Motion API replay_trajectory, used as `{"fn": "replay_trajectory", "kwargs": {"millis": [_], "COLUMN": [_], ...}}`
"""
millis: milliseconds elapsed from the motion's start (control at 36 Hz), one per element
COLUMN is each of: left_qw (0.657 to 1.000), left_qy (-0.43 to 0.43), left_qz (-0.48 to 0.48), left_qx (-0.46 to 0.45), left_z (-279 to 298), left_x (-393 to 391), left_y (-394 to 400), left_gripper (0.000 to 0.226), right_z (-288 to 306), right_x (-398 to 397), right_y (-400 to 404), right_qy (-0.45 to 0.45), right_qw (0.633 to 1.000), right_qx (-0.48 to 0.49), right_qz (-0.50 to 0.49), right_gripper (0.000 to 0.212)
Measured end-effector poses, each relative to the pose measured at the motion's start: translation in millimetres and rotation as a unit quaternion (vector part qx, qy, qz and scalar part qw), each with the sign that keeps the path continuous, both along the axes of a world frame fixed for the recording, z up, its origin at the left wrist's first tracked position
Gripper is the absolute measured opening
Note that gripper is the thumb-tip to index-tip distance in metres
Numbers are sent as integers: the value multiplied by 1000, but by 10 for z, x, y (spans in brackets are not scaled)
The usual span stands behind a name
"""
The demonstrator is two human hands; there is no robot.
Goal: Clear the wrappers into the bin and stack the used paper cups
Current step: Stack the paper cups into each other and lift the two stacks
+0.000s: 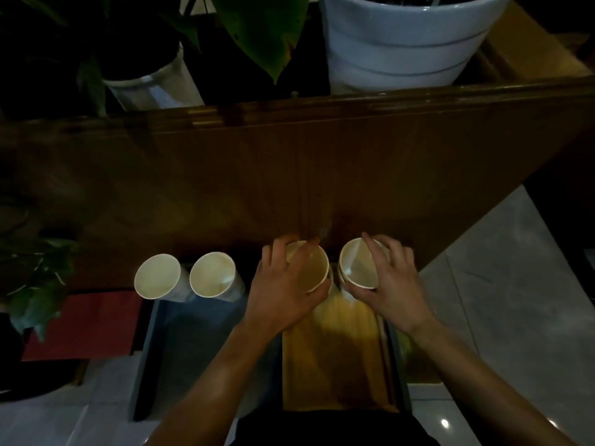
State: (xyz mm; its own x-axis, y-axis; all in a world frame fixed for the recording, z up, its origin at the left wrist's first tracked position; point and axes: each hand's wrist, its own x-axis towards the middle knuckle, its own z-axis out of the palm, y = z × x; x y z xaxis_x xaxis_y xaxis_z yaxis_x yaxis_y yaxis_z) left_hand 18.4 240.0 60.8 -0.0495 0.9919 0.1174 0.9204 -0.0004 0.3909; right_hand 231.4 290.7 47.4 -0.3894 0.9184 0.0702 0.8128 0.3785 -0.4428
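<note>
Left hand [283, 294]: fingers curled round the rim of a paper cup [310, 265], near edge of the table [322, 175].
Right hand [386, 284]: fingers closed round a second cup [355, 263], just beside the first.
Other cups: far-left cup [156, 275] and its neighbour [212, 274], upright, side by side, along the same edge.
Contents: all four look empty.
Writing: none legible.
</note>
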Motion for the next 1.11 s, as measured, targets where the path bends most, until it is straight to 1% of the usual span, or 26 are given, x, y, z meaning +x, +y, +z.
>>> {"fn": "replay_trajectory", "kwargs": {"millis": [278, 417, 500, 611, 667, 806, 889, 972, 1111], "left_qw": [999, 999, 999, 999, 1000, 998, 999, 1000, 995], "left_qy": [-5, -4, 6, 2, 5, 45, 40, -3, -80], "left_qz": [0, 1, 2, -4, -7, -25, -22, -22, -34], "left_qx": [-37, -42, -39, -33, -27, -19, -8, 12, 43], "left_z": [-171, -207, -225, -221, -205, -170, -137, -69, 55], "left_x": [41, 81, 106, 117, 119, 107, 73, -8, -257], "left_y": [29, 49, 47, 45, 37, 4, -46, -146, -436], "left_gripper": [78, 84, 88, 86, 86, 92, 97, 90, 74], "right_z": [-52, -68, -94, -94, -75, -27, 19, 97, 246], "right_x": [-14, -34, -48, -45, -51, -60, -77, -75, -140], "right_y": [-15, -15, -25, -46, -50, -78, -146, -257, -604], "right_qy": [3, 5, 11, 14, 13, 6, 8, 30, 101], "right_qw": [999, 999, 999, 999, 999, 998, 999, 999, 994], "right_qx": [-35, -46, -48, -41, -45, -54, -43, -18, 2], "right_qz": [5, -5, -6, -3, -6, -10, -22, -33, -49], "right_gripper": [98, 102, 101, 99, 101, 111, 111, 103, 77]}}
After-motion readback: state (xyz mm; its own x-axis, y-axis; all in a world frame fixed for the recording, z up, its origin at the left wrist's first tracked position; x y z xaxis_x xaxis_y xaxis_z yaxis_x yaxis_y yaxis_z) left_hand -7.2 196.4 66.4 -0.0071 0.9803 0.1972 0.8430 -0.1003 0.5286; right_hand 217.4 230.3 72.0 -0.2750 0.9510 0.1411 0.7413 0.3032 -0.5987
